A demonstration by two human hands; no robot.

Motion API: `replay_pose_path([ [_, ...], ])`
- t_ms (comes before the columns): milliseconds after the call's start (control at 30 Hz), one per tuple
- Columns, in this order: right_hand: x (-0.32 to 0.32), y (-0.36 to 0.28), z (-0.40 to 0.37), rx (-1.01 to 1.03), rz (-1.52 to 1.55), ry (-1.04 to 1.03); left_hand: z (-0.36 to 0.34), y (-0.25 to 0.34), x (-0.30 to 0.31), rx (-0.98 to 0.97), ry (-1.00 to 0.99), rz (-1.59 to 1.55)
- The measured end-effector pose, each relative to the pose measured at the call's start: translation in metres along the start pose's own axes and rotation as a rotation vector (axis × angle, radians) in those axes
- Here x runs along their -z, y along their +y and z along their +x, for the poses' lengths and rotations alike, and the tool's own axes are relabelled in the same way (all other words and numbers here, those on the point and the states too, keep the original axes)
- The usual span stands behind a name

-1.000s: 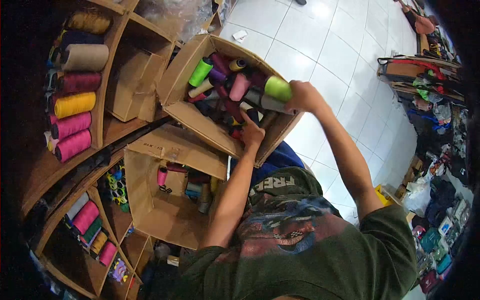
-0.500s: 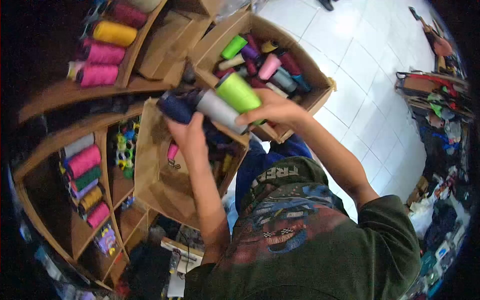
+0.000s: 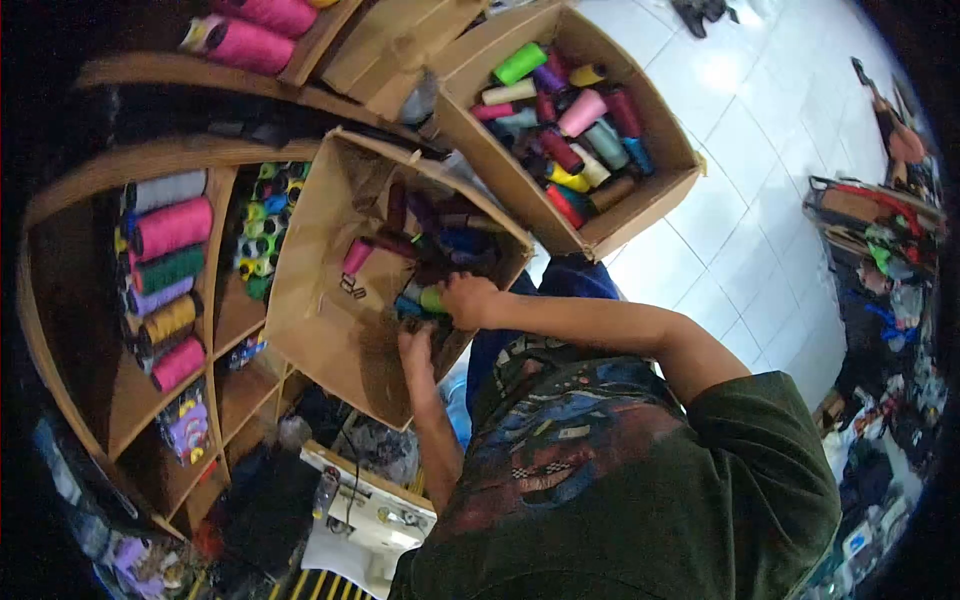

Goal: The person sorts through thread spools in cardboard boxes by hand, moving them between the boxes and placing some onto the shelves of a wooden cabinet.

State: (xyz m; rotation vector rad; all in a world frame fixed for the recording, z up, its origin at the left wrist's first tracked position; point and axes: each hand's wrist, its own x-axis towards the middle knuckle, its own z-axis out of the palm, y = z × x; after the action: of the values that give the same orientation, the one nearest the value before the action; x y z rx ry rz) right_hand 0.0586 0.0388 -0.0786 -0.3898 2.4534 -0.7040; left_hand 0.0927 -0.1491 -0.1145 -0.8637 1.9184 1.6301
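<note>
Both hands reach down into the nearer cardboard box (image 3: 330, 370). My right hand (image 3: 470, 302) is closed round a lime-green thread cone (image 3: 432, 299), low on the box's right side. Just below it, my left hand (image 3: 416, 348) has its fingers curled at a dark thread cone (image 3: 414, 324), partly hidden by the fingers. A bluish cone (image 3: 408, 306) lies against the green one. Further in are a pink spool (image 3: 356, 256), several dark red, purple and navy cones (image 3: 465, 242), and small metal pieces (image 3: 352, 287).
A second cardboard box (image 3: 640, 212) full of mixed thread cones stands beyond, on the white tiled floor (image 3: 750, 200). To the left, a wooden shelf (image 3: 215, 290) holds pink, green and gold cones (image 3: 175, 228). A white sewing machine (image 3: 365, 515) sits below.
Both hands have come down from between the boxes into the nearer box, bringing the lime-green, grey and navy cones down. The view has shifted, showing more of both boxes.
</note>
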Motion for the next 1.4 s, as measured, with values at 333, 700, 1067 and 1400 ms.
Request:
replay_pose_path([
  [333, 0.100, 0.182, -0.080, -0.371, 0.792, 0.650, -0.028, 0.168, -0.153, -0.753, -0.077, 0.123],
  [700, 0.036, 0.308, -0.039, -1.048, 0.239, 0.229, 0.116, 0.087, -0.412, -0.364, -0.204, 1.049],
  [1067, 0.037, 0.331, -0.025, -1.061, 0.269, 0.180, 0.169, 0.019, -0.412, -0.200, -0.329, 1.088],
  [1400, 0.041, 0.378, -0.030, -0.656, 0.643, -0.192, 0.159, 0.046, -0.394, 0.167, -0.428, 0.649],
])
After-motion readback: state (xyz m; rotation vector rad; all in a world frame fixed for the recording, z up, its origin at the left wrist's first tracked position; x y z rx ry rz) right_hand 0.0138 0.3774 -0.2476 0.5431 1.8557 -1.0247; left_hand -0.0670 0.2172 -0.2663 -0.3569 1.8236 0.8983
